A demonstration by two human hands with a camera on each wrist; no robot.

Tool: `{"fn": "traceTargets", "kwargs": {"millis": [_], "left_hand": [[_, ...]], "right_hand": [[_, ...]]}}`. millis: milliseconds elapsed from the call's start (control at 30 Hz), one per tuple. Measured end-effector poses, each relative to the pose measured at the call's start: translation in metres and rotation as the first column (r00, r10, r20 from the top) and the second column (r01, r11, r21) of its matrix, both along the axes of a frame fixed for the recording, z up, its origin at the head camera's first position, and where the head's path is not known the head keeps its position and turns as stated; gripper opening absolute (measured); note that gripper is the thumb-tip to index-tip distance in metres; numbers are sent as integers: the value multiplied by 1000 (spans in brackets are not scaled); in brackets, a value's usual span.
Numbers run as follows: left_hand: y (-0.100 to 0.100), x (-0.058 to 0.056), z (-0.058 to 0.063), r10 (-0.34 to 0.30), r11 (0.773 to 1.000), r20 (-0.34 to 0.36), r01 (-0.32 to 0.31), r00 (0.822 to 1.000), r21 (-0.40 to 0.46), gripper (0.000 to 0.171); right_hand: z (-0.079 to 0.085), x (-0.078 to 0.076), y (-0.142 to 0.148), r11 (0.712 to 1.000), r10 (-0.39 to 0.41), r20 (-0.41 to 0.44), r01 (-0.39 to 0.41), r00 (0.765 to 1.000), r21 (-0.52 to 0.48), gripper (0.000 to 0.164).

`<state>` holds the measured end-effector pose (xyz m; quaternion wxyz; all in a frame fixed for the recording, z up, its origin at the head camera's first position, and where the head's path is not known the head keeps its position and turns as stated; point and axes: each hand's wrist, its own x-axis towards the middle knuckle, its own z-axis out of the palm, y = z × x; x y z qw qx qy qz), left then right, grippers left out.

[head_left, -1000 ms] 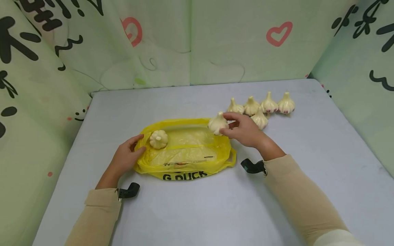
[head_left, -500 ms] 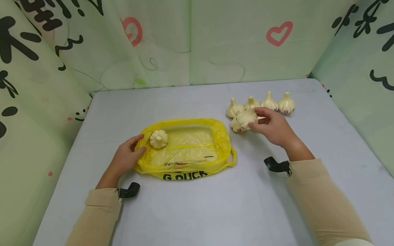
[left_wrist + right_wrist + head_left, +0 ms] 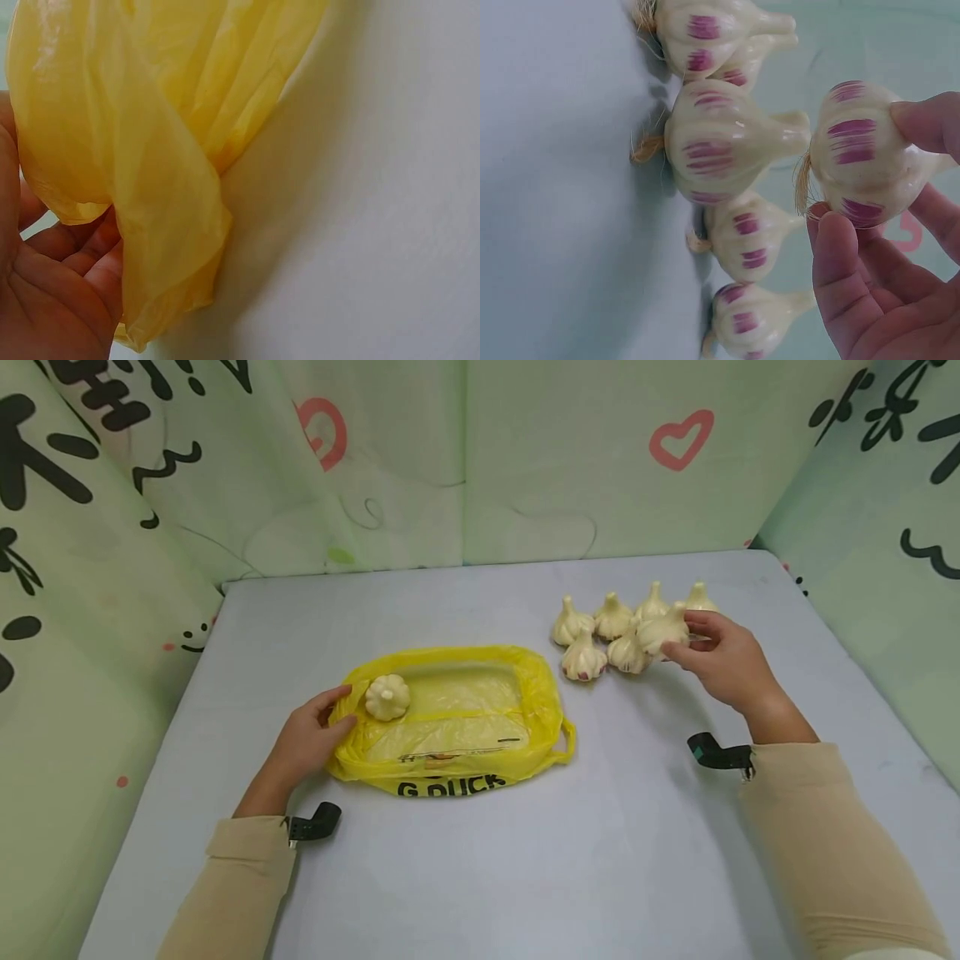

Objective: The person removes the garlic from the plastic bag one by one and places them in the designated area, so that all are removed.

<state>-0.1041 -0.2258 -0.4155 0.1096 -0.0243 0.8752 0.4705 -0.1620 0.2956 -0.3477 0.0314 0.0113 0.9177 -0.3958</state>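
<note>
My left hand (image 3: pixel 307 743) holds the left rim of a yellow plastic bag (image 3: pixel 468 781), which lies with its mouth wide open. In the left wrist view, folds of the yellow bag (image 3: pixel 165 195) hang past the curled fingers. One pale garlic bulb (image 3: pixel 387 697) sits inside at the bag's left end. At the right, my right hand (image 3: pixel 727 660) pinches another garlic bulb (image 3: pixel 663 631) between thumb and fingers. Purple streaks and a root tuft show on this held garlic bulb (image 3: pixel 862 157) in the right wrist view, apart from the bulbs behind it.
Several more garlic bulbs, such as this front one (image 3: pixel 583 658), stand clustered at the back right of the white table (image 3: pixel 480 877). A green patterned curtain (image 3: pixel 540 468) encloses the back and sides. A yellow handle loop (image 3: pixel 567 743) sticks out at the bag's right end.
My right hand has carried its garlic bulb rightward, from the bag's right rim past the front bulbs to the cluster's right side. My left hand has stayed at the bag's left rim.
</note>
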Motion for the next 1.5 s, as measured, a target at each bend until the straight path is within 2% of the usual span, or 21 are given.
{"fn": "traceTargets", "kwargs": {"millis": [467, 767, 1067, 1500], "left_hand": [[1, 0, 1, 5, 1000, 13, -5, 1000, -1, 59], [1, -1, 2, 6, 1000, 13, -5, 1000, -9, 58], [2, 0, 5, -3, 1000, 7, 3, 1000, -18, 58], [1, 0, 4, 2, 1000, 19, -1, 1000, -19, 59]], "right_hand": [[-5, -6, 18, 996, -75, -3, 75, 997, 40, 78], [-24, -12, 25, 989, -138, 56, 135, 989, 57, 81], [-35, -15, 22, 985, -143, 80, 134, 986, 111, 75], [-43, -20, 21, 985, -125, 107, 111, 986, 128, 80]]}}
